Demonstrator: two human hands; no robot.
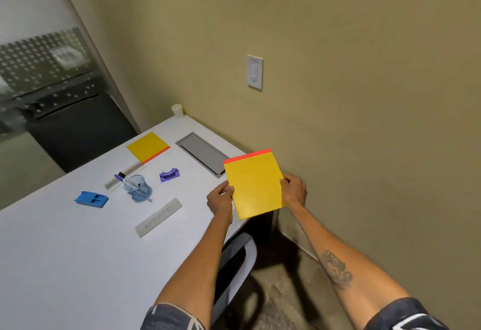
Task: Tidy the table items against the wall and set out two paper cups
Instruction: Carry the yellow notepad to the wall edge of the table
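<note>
Above the desk's near right corner, close to the wall, a yellow notepad [253,185] with a red top strip was held off the surface by both hands. The left hand [220,198] pinched its left edge and the right hand [292,190] pinched its right edge, so each grip was closed on the pad. From the pad, a grey recessed panel [201,152] lay at about ten o'clock in the white desk [65,251], near the wall. Farther at ten o'clock a second yellow pad [147,146] lay flat, and beyond it, in the far corner against the wall, stood one white paper cup [177,110]. At nine o'clock from the held pad sat a purple tape dispenser [169,174], then a clear blue pen cup [137,188] with pens, a ruler [125,175] behind it, and a blue stapler-like item [91,199] farthest left. A clear name plate [158,217] lay at about eight o'clock. The step in hand seemed to be tidying the pad toward the wall. The next move probably called for lowering it flat beside the wall, square to the edge, and clear of the panel; only one cup was visible, so a second was yet to be set out.
</note>
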